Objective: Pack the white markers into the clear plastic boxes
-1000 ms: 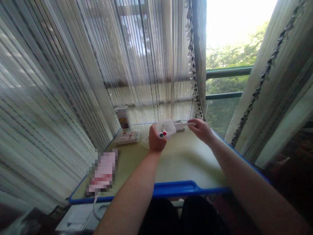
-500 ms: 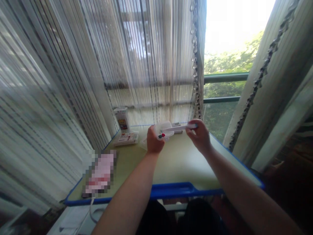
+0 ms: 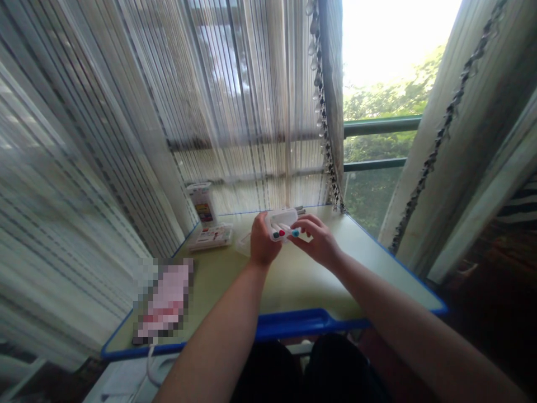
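Near the far edge of the table (image 3: 302, 285), both hands work close together over a clear plastic case (image 3: 282, 216). The left hand (image 3: 265, 243) has its grip closed round the case and a row of white markers lying against it, their caps turned toward the person: a dark cap (image 3: 275, 235), a red cap (image 3: 282, 233) and a teal cap (image 3: 296, 232). The right hand (image 3: 319, 243) is just beside it, its grip partly closed, with curled fingers (image 3: 306, 225) on the teal-capped marker. That marker no longer reaches out sideways from the right hand, as it did a moment ago, and now sits beside the other two, so three caps show where two showed earlier. Behind the case, the ends of the markers stick out past its far side. Further along the far edge stand an upright printed carton (image 3: 202, 202) and a flat printed packet (image 3: 210, 237), with a clear plastic sheet (image 3: 244, 244) close to the left hand. Toward the near left corner lies a pink object (image 3: 163, 299), too pixelated to name, and a white cable (image 3: 149, 364) drops over the table's blue rim (image 3: 293, 323)
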